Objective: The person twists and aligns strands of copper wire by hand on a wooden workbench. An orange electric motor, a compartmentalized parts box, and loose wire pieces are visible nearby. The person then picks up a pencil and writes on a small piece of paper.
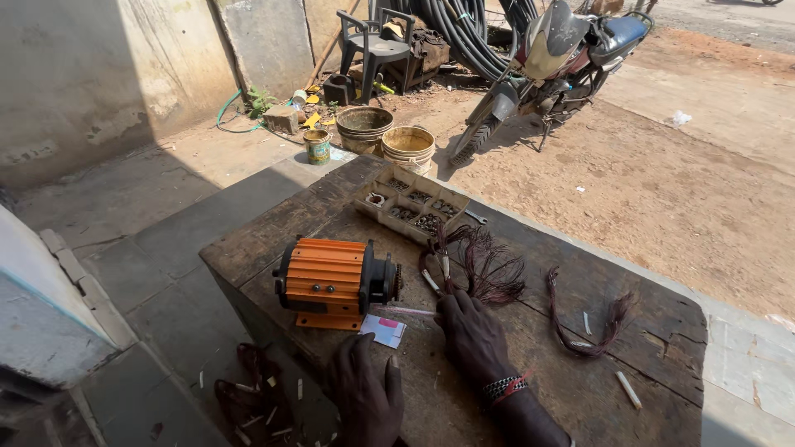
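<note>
Hands at lower centre: right hand (470, 329) pinches springy, tangle-prone copper wire (489, 269) beside heavy orange motor (331, 281); left hand (366, 389) rests open on tabletop (530, 389).

A worn wooden counter (530, 248) outdoors, crowded with motor parts.

On it we see an orange finned motor (331, 281), a compartmented tray of small hardware (411, 204), a bundle of dark reddish winding wire (489, 269), a second curved wire bundle (592, 327), a small white card (383, 330) and pale sleeve pieces (628, 389).

Orange motor (331, 281) blocking bench left, wire bundle (484, 269) and parts tray (411, 205) ahead, open wood (530, 377) at right
</note>
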